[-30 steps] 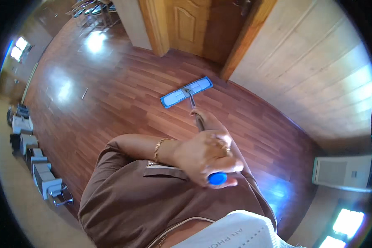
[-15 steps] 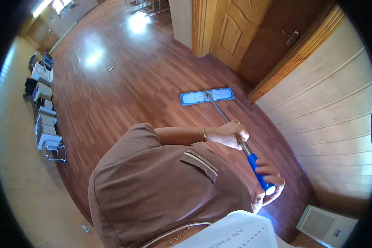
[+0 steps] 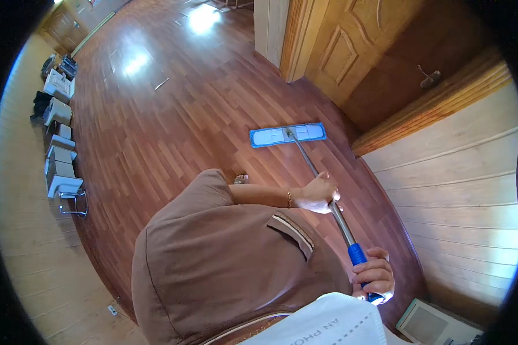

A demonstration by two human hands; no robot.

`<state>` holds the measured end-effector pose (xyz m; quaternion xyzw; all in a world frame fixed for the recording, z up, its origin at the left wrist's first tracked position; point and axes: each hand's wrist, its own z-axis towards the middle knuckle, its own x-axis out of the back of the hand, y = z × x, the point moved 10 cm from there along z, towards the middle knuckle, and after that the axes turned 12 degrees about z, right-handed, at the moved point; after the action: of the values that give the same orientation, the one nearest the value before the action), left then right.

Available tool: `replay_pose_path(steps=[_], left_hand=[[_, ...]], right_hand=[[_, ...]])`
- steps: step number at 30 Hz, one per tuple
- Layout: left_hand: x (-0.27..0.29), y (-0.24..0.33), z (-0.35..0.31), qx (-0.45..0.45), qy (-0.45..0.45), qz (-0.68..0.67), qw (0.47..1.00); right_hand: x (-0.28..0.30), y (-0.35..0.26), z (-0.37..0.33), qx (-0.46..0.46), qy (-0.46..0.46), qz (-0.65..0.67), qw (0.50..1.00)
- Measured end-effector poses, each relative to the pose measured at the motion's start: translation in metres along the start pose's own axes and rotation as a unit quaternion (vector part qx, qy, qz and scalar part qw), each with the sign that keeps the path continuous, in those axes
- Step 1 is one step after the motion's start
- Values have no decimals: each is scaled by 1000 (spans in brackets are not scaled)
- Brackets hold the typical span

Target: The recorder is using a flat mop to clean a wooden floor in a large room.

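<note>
A flat mop (image 3: 266,137) with a blue-edged, pale rectangular head lies on the wood-look floor ahead of me. Its metal pole runs back toward my body and ends in a blue grip (image 3: 357,253). My left hand (image 3: 317,192), with a gold bracelet at the wrist, is closed round the pole partway up. Lower down, my right hand (image 3: 375,275) wraps its fingers round the blue grip near its end. Part of that grip is hidden under the fingers.
A wooden door (image 3: 351,54) with a metal handle stands beyond the mop at the right. The pale panelled wall (image 3: 449,167) runs along the right side, with a white boxy unit (image 3: 437,325) at its foot. Several white chairs (image 3: 63,175) line the left wall. My foot (image 3: 241,179) shows past my sleeve.
My right hand has moved lower in the picture with the grip, and its fingers have closed more fully round it. The mop head looks nearly unmoved. My foot has come into view.
</note>
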<state>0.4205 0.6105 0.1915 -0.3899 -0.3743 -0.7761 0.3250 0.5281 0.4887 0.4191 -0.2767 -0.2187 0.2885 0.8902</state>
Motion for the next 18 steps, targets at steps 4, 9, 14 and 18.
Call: replay_pose_path(steps=[4, 9, 14, 18], left_hand=[[20, -33, -10, 23, 58, -16, 998], [44, -104, -17, 103, 68, 35, 992], [59, -186, -36, 172, 83, 29, 981], [79, -256, -66, 209, 148, 101, 962]], right_hand=[[-12, 21, 23, -11, -24, 23, 999], [-27, 69, 51, -58, -17, 55, 997], [-60, 122, 68, -150, 80, -1, 985], [-105, 152, 103, -222, -62, -206, 951]])
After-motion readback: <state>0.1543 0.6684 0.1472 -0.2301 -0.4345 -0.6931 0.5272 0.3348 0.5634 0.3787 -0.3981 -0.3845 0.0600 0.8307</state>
